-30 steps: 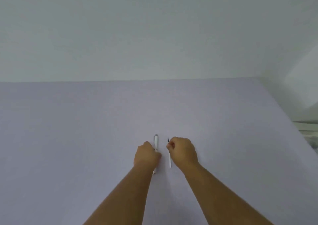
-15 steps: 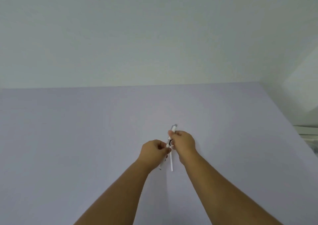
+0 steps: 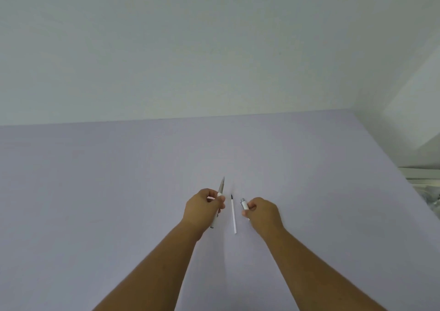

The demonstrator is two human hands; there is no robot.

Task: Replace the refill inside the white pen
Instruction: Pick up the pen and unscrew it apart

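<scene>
White pen: we see it pulled into two pieces just below the middle of the frame. The front part with the grey tip [image 3: 219,202] is in the left hand [image 3: 204,209]; the back part with the silver end [image 3: 244,204] is in the right hand [image 3: 263,213].
Refill: a thin white refill with a dark point [image 3: 233,214] lies flat on the pale lilac table [image 3: 95,191], between the two hands and touching neither.
Left hand: fingers curled and clamped round the front part, its tip pointing up and away.
Right hand: fingers closed on the back part; only its silver end shows.
Old refill: we cannot tell whether one still sits inside the front part.
Risk, rolling: the loose refill is round and could roll if a wrist brushes it.
Risk, small parts: a spring, if there is one, could drop out of the tilted front part.
Risk, mix-up: we judge old and new refills easy to confuse once both are out.
Writing: no brand, label or lettering is readable on anything.
</scene>
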